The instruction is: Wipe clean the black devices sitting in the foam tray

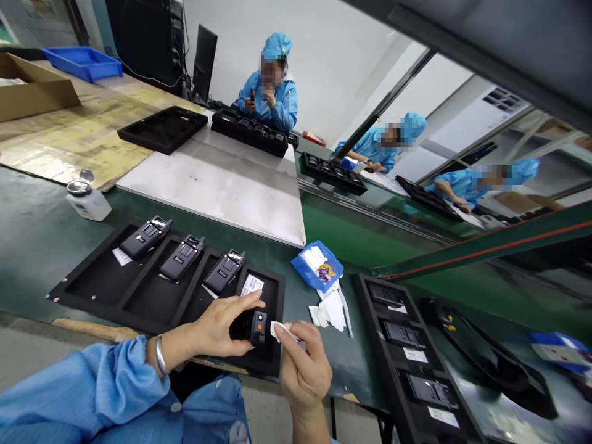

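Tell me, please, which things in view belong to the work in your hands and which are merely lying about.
In use: left hand, black handheld radio, right hand, white wipe.

Lying about: white plastic bottle, small blue tray, cardboard box.

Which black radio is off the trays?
The radio in the left hand, orange button showing, beside the wipe in the right hand; the others lie in trays.
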`<action>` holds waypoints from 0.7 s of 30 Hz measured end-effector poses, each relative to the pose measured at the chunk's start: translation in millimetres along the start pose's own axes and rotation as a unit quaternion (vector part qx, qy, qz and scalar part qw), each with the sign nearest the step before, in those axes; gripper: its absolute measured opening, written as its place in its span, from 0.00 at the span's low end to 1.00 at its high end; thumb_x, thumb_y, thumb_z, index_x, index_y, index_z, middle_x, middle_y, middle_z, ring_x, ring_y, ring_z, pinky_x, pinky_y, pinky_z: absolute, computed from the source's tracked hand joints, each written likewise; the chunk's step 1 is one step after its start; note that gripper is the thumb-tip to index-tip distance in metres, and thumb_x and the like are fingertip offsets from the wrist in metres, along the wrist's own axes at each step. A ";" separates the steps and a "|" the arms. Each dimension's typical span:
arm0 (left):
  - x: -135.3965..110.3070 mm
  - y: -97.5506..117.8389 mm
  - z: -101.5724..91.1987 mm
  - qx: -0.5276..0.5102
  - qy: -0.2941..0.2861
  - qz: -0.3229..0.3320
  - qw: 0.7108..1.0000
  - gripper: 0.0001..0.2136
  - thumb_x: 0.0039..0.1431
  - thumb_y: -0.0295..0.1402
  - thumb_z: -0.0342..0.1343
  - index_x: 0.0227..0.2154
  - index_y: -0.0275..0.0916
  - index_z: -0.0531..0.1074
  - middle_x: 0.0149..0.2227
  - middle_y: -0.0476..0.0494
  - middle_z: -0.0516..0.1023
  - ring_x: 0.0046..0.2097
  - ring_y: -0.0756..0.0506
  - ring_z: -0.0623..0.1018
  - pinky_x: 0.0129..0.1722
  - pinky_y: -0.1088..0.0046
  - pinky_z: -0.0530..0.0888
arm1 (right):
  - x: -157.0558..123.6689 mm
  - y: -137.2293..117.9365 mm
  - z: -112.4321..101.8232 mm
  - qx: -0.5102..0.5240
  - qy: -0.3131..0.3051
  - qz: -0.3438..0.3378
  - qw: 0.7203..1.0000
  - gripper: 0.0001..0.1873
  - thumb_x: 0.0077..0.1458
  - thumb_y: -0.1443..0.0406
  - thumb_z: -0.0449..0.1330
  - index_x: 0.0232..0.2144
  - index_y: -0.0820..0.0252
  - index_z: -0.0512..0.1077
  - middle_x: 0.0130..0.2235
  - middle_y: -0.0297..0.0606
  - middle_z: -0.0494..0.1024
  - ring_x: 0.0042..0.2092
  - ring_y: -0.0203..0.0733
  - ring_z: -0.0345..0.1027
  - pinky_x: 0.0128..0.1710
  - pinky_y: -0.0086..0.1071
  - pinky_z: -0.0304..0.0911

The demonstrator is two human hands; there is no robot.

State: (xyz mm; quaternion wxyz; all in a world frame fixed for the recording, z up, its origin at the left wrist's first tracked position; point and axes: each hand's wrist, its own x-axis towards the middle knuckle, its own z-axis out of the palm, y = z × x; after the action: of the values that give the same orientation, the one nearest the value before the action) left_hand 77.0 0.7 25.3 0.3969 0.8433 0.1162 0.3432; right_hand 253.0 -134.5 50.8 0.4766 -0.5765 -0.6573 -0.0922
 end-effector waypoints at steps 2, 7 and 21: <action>-0.1 0.5 0.4 0.003 -0.003 0.003 1.000 0.45 0.48 0.28 0.60 0.69 0.43 0.46 0.57 0.40 0.75 0.56 0.41 0.77 0.57 0.63 0.74 | 3.8 -0.5 -3.1 -0.015 -0.019 -0.016 1.000 0.30 0.56 0.82 0.55 0.53 0.49 0.74 0.42 0.38 0.72 0.42 0.37 0.67 0.51 0.48 0.63; 2.4 2.8 0.8 0.001 -0.008 0.007 1.000 0.44 0.49 0.27 0.60 0.69 0.43 0.46 0.57 0.39 0.75 0.55 0.40 0.77 0.56 0.62 0.75 | 12.6 2.2 -3.5 -0.035 -0.055 -0.046 0.997 0.25 0.56 0.80 0.55 0.48 0.49 0.76 0.42 0.37 0.73 0.43 0.38 0.67 0.52 0.49 0.62; 0.0 1.1 2.1 0.006 -0.003 0.023 1.000 0.47 0.49 0.26 0.60 0.70 0.44 0.43 0.57 0.39 0.75 0.56 0.40 0.77 0.56 0.61 0.76 | 36.5 7.4 1.0 -0.049 -0.086 -0.100 0.990 0.20 0.56 0.77 0.56 0.44 0.51 0.77 0.39 0.35 0.77 0.39 0.36 0.65 0.55 0.48 0.60</action>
State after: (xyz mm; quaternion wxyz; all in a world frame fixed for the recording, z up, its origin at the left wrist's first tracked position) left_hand 78.4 -1.3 25.1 0.3845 0.8492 0.0974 0.3486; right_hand 263.1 -107.0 73.9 0.3781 -0.5363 -0.7447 -0.1215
